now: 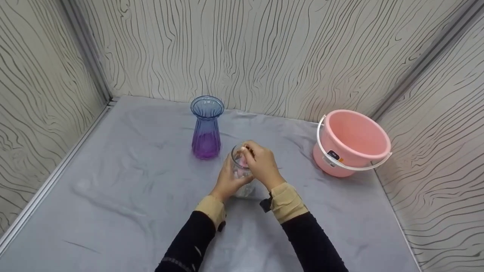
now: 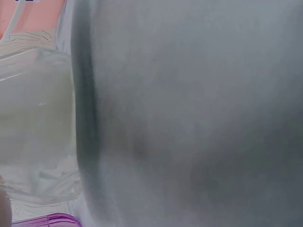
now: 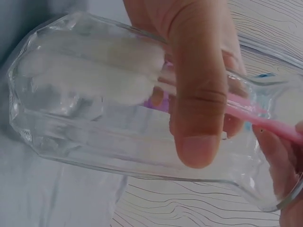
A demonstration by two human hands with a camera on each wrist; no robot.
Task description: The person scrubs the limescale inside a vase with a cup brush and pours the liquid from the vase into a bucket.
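Clear glass jar (image 1: 242, 172) sits mid-tabletop (image 1: 113, 196), gripped by the left hand (image 1: 227, 181), while the right hand (image 1: 261, 162) pinches a pink-handled sponge brush (image 3: 118, 75) inside it.

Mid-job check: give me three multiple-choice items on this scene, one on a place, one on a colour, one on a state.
1. Where does the pink bucket stand?
A. right of the hands
B. left of the vase
C. on the person's lap

2. What colour is the vase?
A. green
B. blue fading to purple
C. red

3. What does the left hand do?
A. lies flat
B. grips the clear glass jar
C. lifts the bucket

A: the bucket sits at the cloth's right side.
B: blue rim, purple base.
B: its fingers wrap the jar.
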